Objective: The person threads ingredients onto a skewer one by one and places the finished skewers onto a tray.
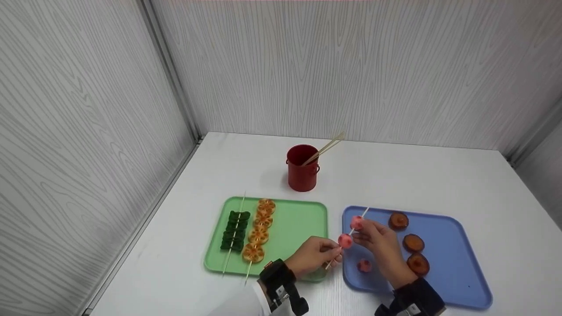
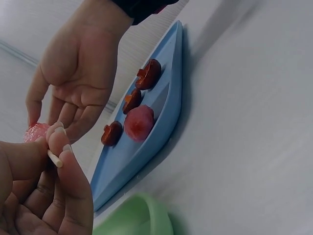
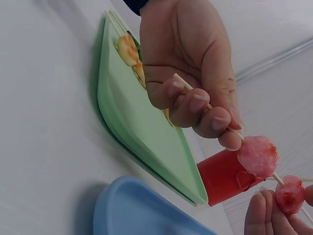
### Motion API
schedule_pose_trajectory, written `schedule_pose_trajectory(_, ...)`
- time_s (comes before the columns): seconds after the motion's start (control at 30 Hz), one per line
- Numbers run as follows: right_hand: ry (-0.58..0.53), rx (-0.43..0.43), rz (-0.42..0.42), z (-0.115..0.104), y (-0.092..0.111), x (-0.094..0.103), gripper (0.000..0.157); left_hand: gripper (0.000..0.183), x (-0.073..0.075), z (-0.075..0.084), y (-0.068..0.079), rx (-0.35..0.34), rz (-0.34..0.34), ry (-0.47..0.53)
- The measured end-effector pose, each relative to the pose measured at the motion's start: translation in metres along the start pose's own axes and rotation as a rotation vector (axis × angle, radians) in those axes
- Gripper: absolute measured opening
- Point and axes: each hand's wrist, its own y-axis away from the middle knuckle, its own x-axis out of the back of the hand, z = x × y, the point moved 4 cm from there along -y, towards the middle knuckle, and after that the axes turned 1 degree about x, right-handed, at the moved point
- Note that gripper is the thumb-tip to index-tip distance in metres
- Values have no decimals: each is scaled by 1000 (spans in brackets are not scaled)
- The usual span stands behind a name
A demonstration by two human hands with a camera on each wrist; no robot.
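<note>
My left hand grips a thin wooden skewer near its lower end, over the gap between the trays. Two pink balls are threaded on it. One pink ball sits just beyond the left fingertips. Farther up, the fingers of my right hand pinch the other pink ball, and the skewer's tip sticks out past it. Below the right hand, a loose pink ball lies on the blue tray, near its left edge.
Several brown mushroom caps lie on the blue tray. To the left, the green tray bears a skewer of dark green pieces and one of lotus root slices. Behind stands a red bucket with thin sticks.
</note>
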Motion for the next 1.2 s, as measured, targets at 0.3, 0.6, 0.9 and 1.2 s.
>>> schedule_pose_trajectory(0.3,15,13,0,4,2,-4,35,19,1,0,0,-27,-14,24)
schedule_pose_trajectory(0.6,65,-21,-15,5,4,-6,46,18,2,1,-1,-2,5,44)
schedule_pose_trajectory(0.9,175,-2,-56,1,2,-5,41,20,2,0,-2,12,9,46)
schedule_pose_trajectory(1.2,346,99,-181,-5,2,-3,42,21,3,-2,-3,12,18,49)
